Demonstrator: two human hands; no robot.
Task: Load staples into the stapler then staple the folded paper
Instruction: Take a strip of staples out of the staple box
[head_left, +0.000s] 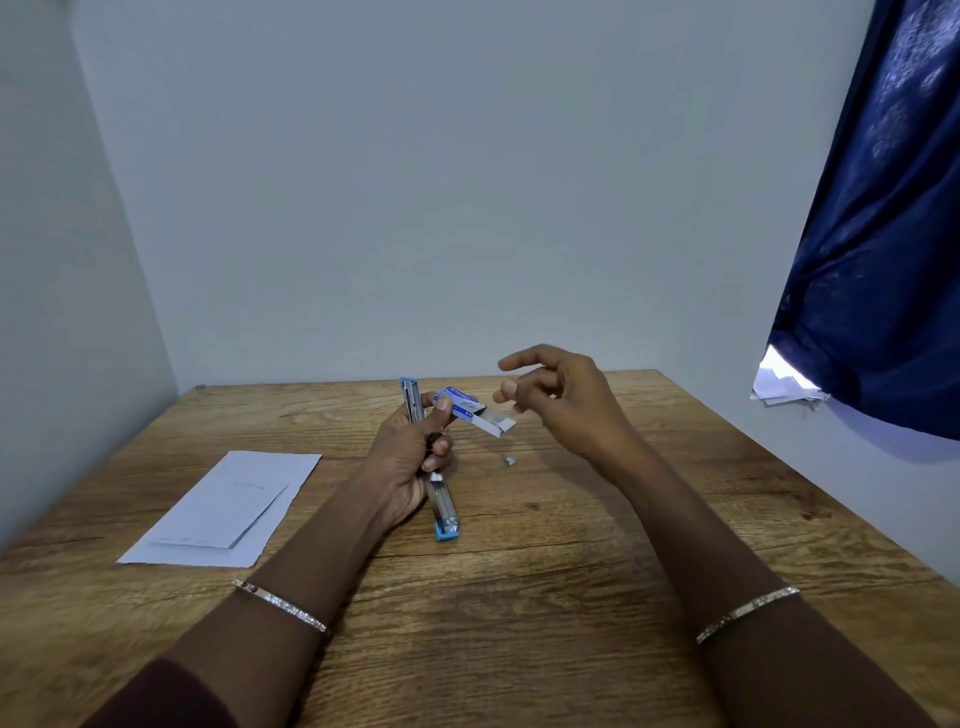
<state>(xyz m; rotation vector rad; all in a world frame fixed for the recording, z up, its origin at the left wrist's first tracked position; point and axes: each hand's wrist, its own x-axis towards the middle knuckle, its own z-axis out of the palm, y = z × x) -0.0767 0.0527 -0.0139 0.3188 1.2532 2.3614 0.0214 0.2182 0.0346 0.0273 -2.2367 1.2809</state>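
Note:
My left hand (410, 457) grips a blue and silver stapler (444, 506) that is swung wide open, one arm pointing up and the other down toward me. Its thumb and fingers also hold a small blue staple box (462, 405) with its white inner tray (496, 421) slid out to the right. My right hand (556, 400) hovers just right of the tray, fingers loosely bent; whether they pinch any staples I cannot tell. A small piece of staples (510, 461) lies on the table below the box. The folded white paper (228, 509) lies flat at the left.
The wooden table (571, 571) stands against a pale wall at the back and left. A dark blue curtain (883, 234) hangs at the right, with some white papers (784, 387) under its lower edge. I wear a bracelet on each wrist.

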